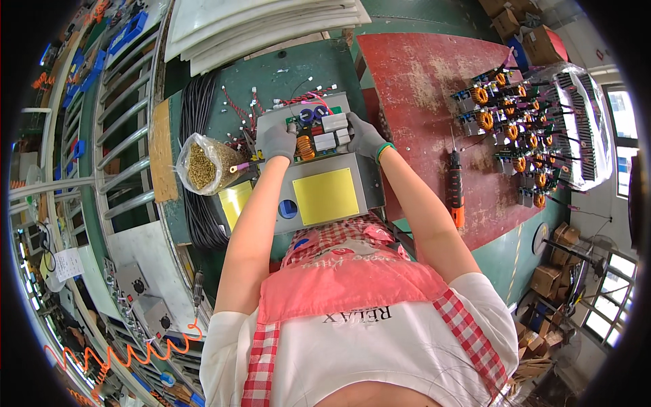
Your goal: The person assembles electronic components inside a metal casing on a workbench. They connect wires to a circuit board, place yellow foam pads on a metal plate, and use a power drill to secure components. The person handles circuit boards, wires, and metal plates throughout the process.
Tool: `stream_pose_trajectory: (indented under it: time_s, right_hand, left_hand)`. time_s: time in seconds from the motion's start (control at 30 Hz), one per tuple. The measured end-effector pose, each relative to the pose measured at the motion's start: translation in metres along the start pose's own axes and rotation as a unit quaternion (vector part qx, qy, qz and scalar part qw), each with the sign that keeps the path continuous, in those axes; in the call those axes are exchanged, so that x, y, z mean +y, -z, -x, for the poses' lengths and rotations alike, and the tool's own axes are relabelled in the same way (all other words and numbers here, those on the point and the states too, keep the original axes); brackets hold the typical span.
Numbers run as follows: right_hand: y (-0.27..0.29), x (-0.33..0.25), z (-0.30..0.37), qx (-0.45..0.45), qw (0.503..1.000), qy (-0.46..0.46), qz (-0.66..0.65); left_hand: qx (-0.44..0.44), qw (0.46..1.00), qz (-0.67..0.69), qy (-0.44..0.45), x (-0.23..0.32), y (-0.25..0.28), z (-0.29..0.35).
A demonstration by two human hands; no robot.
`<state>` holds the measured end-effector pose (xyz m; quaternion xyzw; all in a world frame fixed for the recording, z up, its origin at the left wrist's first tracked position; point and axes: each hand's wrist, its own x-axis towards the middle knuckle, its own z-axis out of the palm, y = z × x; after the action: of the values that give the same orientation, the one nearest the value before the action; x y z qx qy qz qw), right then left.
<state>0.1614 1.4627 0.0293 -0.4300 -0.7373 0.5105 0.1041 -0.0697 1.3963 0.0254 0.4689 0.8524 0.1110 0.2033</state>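
Note:
A circuit board point(317, 138) with a copper-wound coil point(306, 147), dark blue round parts and white block parts point(334, 123) lies over a grey sheet-metal case point(278, 178). My left hand point(278, 142), in a grey glove, has its fingers closed at the board's left side. At the opposite side my right hand point(367, 138), gloved too, grips the edge by the white blocks. Both sets of fingertips are partly hidden. Nearer to me, the case carries a yellow sheet point(325, 197) and a blue round piece point(287, 209).
Left of the case are an open bag of small brass-coloured fasteners point(201, 167) and a black cable bundle point(194, 129). Red wires point(236, 107) lie beyond. On the red table point(413, 88) rest an orange-black power screwdriver point(456, 193) and several coil-bearing boards point(515, 125). White sheets point(264, 30) are stacked behind.

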Motion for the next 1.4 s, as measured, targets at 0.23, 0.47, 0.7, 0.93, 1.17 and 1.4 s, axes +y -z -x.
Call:
stream_pose_trajectory:
  time_s: [0.23,0.47,0.7,0.93,1.17,1.4]
  right_hand:
    - [0.01,-0.001,0.017,0.04,0.995,-0.047,0.078]
    - [0.209,-0.03,0.144,0.763,0.645,-0.006,0.055]
    - [0.301,0.023,0.157,0.449,0.89,-0.001,0.083]
    - [0.218,-0.14,0.169,0.362,0.898,0.209,0.14]
    - [0.112,-0.206,0.204,0.222,0.925,0.242,-0.193]
    - [-0.015,-0.093,0.184,-0.017,0.972,0.145,-0.186]
  left_hand:
    - [-0.026,0.998,0.046,-0.016,-0.006,0.01,0.002]
    - [0.059,0.969,0.235,-0.05,-0.086,0.033,0.008]
    - [0.095,0.931,0.308,-0.17,0.027,0.111,0.112]
    - [0.055,0.881,0.283,-0.376,0.153,0.126,0.182]
    - [0.187,0.853,0.232,-0.428,0.171,0.125,0.202]
    - [0.19,0.748,0.609,-0.18,0.07,0.144,0.218]
